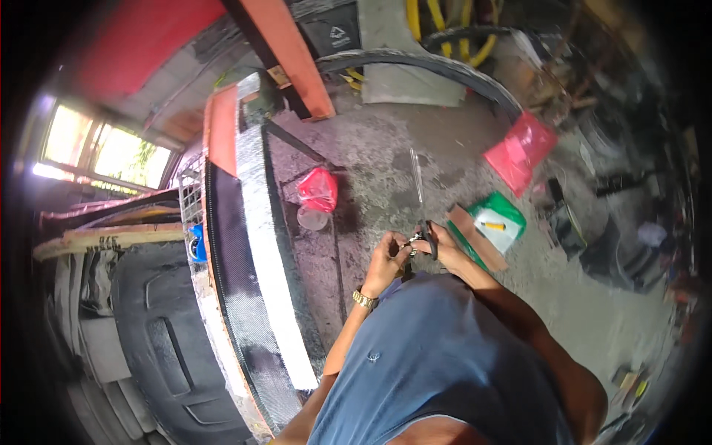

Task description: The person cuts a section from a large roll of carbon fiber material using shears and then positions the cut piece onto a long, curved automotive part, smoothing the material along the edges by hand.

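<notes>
Concrete floor (382, 152) carries a green packet (510, 207); my left hand (386, 261) pinches a small shiny piece (414, 239); my right hand (447, 248) holds a dark tool (433, 249), type unclear.

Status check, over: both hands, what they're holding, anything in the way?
Left hand pinching small shiny piece. Right hand on black tool; exact kind unclear. Green packet beyond right hand; no obstruction seen between hands.
</notes>
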Available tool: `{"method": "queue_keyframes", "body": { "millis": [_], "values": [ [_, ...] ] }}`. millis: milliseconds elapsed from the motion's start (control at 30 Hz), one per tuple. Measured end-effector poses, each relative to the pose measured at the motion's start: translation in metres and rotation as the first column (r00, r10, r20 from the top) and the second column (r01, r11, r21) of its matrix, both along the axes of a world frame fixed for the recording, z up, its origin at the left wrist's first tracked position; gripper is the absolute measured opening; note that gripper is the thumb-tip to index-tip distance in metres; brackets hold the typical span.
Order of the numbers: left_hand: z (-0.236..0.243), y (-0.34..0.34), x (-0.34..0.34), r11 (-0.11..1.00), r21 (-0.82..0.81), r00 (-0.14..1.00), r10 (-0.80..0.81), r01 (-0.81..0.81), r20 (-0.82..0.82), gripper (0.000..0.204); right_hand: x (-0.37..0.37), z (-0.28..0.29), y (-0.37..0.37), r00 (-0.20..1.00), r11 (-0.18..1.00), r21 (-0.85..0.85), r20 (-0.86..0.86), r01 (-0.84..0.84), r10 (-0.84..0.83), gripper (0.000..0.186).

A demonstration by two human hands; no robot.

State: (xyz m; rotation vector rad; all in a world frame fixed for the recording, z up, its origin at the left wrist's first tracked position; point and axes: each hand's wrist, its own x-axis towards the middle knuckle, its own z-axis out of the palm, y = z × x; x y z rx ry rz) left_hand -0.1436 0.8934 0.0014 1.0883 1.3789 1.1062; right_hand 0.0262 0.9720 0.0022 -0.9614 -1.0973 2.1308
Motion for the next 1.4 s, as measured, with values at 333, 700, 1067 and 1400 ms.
{"method": "queue_keyframes", "body": {
  "millis": [333, 700, 1067, 1400],
  "values": [
    [0.003, 0.121, -0.115, 0.968, 0.160, 0.980, 0.185, -0.195, 0.077, 0.023, -0.096, 0.038, 0.124, 0.991, 0.983, 0.160, 0.108, -0.091, 0.074, 0.027],
    [0.014, 0.322, -0.249, 0.803, 0.235, 0.837, 0.532, -0.547, 0.130, 0.040, -0.127, 0.044, 0.344, 0.596, 0.641, 0.010, 0.379, -0.767, 0.708, 0.040],
    [0.048, 0.478, -0.323, 0.813, 0.243, 0.836, 0.549, -0.529, -0.019, 0.059, -0.238, 0.055, 0.549, 0.511, 0.499, 0.155, 0.449, -0.853, 0.733, 0.039],
    [0.036, 0.581, -0.450, 0.821, 0.226, 0.839, 0.544, -0.525, -0.027, 0.075, -0.378, 0.059, 0.676, 0.422, 0.472, 0.016, 0.474, -0.882, 0.773, 0.034]
  ]
}}
